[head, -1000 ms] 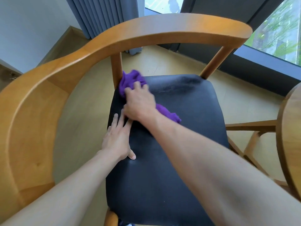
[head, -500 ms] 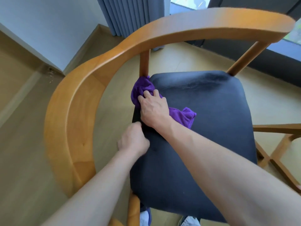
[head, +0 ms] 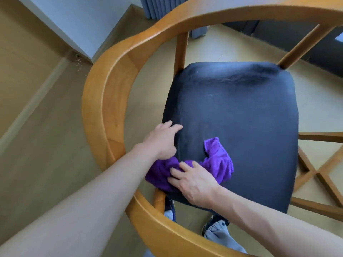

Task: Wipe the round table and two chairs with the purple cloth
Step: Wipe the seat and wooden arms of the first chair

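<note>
At the near left corner of the seat (head: pixel 241 112), the right hand (head: pixel 193 179) presses the cloth (head: pixel 219 162) down with fingers spread flat over it; whether they pinch it I cannot tell. The left hand (head: pixel 163 140) rests just beside it on the seat's left edge, fingers loosely bent and holding nothing. The cloth is purple, soft and bunched, one end draped over the seat's edge, the other lying on the black padding. Farther back, the seat shows pale streaks near the rear. I judge the job midway: this chair (head: pixel 104 101) in hand, its wooden rail seemingly unwiped, with the table and second chair unaccounted for.
</note>
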Demonstrator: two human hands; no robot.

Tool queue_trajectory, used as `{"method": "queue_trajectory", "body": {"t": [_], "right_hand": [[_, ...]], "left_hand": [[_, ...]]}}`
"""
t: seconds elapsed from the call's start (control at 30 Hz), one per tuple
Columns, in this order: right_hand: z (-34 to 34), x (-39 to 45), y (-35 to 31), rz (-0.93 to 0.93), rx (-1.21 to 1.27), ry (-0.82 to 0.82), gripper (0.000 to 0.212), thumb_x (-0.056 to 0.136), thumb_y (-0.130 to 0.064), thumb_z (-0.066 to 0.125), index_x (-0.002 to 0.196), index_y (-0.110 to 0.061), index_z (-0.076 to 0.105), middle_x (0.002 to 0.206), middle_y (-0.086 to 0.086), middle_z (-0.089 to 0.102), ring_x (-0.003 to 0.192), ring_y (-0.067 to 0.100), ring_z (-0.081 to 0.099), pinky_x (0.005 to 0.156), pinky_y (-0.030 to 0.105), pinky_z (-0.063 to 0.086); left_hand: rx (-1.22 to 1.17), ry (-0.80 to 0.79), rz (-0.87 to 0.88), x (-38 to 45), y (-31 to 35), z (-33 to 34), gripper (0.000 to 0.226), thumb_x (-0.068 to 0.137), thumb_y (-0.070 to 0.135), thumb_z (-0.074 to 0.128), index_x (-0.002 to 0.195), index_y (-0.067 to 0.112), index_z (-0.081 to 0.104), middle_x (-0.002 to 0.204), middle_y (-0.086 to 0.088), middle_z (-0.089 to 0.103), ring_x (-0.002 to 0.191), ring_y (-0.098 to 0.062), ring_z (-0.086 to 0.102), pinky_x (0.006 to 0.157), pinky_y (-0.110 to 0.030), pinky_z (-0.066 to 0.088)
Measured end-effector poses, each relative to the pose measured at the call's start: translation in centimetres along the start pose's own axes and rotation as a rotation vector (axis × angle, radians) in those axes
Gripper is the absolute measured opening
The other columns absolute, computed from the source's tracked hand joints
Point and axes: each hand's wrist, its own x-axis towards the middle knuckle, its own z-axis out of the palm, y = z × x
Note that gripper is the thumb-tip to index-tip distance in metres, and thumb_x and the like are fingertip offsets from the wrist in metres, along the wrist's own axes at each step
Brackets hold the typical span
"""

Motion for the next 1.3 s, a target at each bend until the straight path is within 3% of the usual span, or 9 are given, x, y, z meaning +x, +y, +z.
{"method": "queue_trajectory", "body": {"t": [0.2, 0.33, 0.43, 0.63, 0.9, 1.03, 1.13, 1.2, 1.3], "right_hand": [[-1.3, -2.3, 3.4, -0.05, 0.015, -0.052, 0.031, 0.077, -0.045, 0.062, 0.097, -0.021, 0.063, 0.095, -0.003, 0.059, 0.085, 0.023, 0.056, 0.054, 0.034, 0.046], [-2.4, 2.8, 2.3, 0.195, 0.027, 0.177, 0.033, 0.083, -0.034, 0.061, 0.109, -0.015, 0.068, 0.107, 0.006, 0.065, 0.092, 0.029, 0.059, 0.061, 0.037, 0.042], [-1.3, 5.2, -0.2, 0.26, 0.021, 0.15, 0.044, 0.087, -0.03, 0.056, 0.128, -0.017, 0.063, 0.13, 0.008, 0.063, 0.115, 0.033, 0.055, 0.076, 0.043, 0.045], [1.5, 0.3, -2.0, -0.095, -0.061, -0.011, 0.027, 0.087, -0.029, 0.059, 0.113, -0.023, 0.065, 0.133, -0.002, 0.061, 0.114, 0.028, 0.056, 0.071, 0.038, 0.048], [2.9, -7.4, 2.3, -0.178, -0.062, -0.053, 0.018, 0.083, -0.034, 0.062, 0.098, -0.024, 0.062, 0.121, -0.002, 0.064, 0.11, 0.028, 0.061, 0.071, 0.037, 0.049], [0.4, -3.0, 5.0, 0.128, -0.059, 0.115, 0.027, 0.083, -0.03, 0.051, 0.106, -0.02, 0.06, 0.123, 0.002, 0.058, 0.111, 0.03, 0.054, 0.078, 0.042, 0.045], [-2.5, 1.7, 9.4, 0.688, 0.105, 0.355, 0.032, 0.088, -0.023, 0.05, 0.119, -0.019, 0.058, 0.143, 0.002, 0.048, 0.125, 0.031, 0.045, 0.09, 0.046, 0.044], [-3.6, 4.2, 10.7, 0.971, 0.26, 0.452, 0.033, 0.089, -0.022, 0.051, 0.122, -0.021, 0.056, 0.147, -0.003, 0.044, 0.126, 0.029, 0.042, 0.09, 0.043, 0.042], [-2.8, 5.0, 8.2, 0.959, 0.169, 0.406, 0.037, 0.088, -0.022, 0.053, 0.124, -0.021, 0.055, 0.138, -0.001, 0.048, 0.118, 0.03, 0.045, 0.081, 0.042, 0.039]], "left_hand": [[0.14, -0.156, -0.017, 0.6, -0.4, 1.0, 0.094, 0.082, 0.0, 0.042, 0.16, 0.044, 0.015, 0.171, 0.008, -0.011, 0.139, -0.029, 0.047, 0.079, -0.036, 0.045], [0.088, -0.143, -0.026, 1.0, -0.7, 0.7, 0.084, 0.09, 0.001, 0.037, 0.158, 0.046, 0.022, 0.172, 0.008, -0.006, 0.149, -0.026, 0.036, 0.107, -0.042, 0.045], [0.109, -0.165, -0.031, 0.9, -0.5, 0.7, 0.083, 0.093, 0.0, 0.038, 0.159, 0.047, 0.02, 0.172, 0.008, -0.008, 0.147, -0.03, 0.038, 0.108, -0.044, 0.045], [0.153, -0.194, -0.001, 0.4, 0.1, 1.2, 0.087, 0.091, -0.001, 0.039, 0.162, 0.039, 0.009, 0.17, -0.001, -0.018, 0.155, -0.032, 0.021, 0.11, -0.05, 0.042], [0.305, -0.146, 0.027, 1.0, 1.5, 3.3, 0.083, 0.086, 0.006, 0.062, 0.152, 0.013, 0.011, 0.164, -0.029, -0.019, 0.15, -0.055, 0.014, 0.11, -0.053, 0.039], [0.167, -0.078, -0.015, 1.6, 1.4, 2.0, 0.072, 0.081, 0.003, 0.051, 0.148, 0.022, 0.031, 0.165, -0.024, 0.015, 0.134, -0.046, 0.048, 0.1, -0.046, 0.047], [0.096, 0.012, -0.019, 1.9, 1.0, 1.7, 0.094, 0.08, 0.004, 0.048, 0.159, 0.036, 0.008, 0.154, -0.02, 0.041, 0.109, -0.042, 0.061, 0.081, -0.041, 0.048], [0.097, 0.036, -0.022, 1.7, 1.0, 2.0, 0.108, 0.078, 0.004, 0.049, 0.158, 0.04, -0.014, 0.152, -0.021, 0.044, 0.094, -0.039, 0.062, 0.073, -0.039, 0.044], [0.144, 0.051, -0.035, 1.5, 1.4, 2.4, 0.112, 0.075, 0.007, 0.049, 0.157, 0.036, -0.022, 0.167, -0.017, 0.021, 0.111, -0.041, 0.063, 0.076, -0.037, 0.044]]}}
